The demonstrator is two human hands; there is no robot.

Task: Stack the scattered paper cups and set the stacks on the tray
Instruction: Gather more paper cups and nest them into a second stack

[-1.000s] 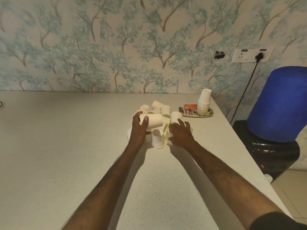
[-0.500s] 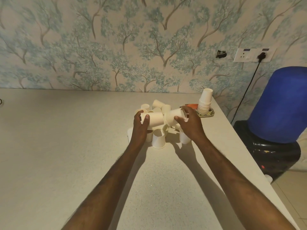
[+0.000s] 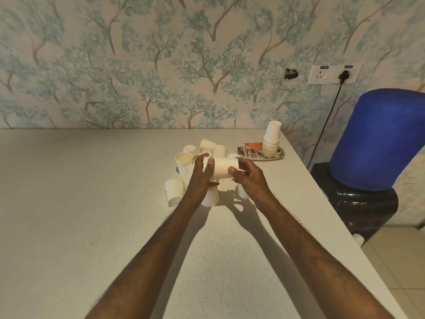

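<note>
Wall point(image 3: 138, 65): papered, blue-green tree pattern on a pale ground; a white socket plate point(image 3: 333, 74) at the right with a black plug and cord hanging down.
Table point(image 3: 69, 215): pale speckled top, running back to the wall, its right edge falling to a tiled floor.
Water dispenser point(image 3: 363, 203): black body beside the table's right edge, carrying an inverted blue bottle point(image 3: 379, 139).
Tray point(image 3: 250, 155): patterned, near the table's far right corner; bears an inverted stack of cups point(image 3: 271, 141), upright, base uppermost.
Scattered cups point(image 3: 184, 160): white paper, clustered mid-table, some upright, some inverted, some on their sides.
Held cups point(image 3: 222, 168): lifted above the cluster, long axis horizontal, running left to right; probably two cups nested, though the join is hidden.
Left hand point(image 3: 199, 178): fingers curled round the left end.
Right hand point(image 3: 249, 178): thumb and fingers curled round the right end.
</note>
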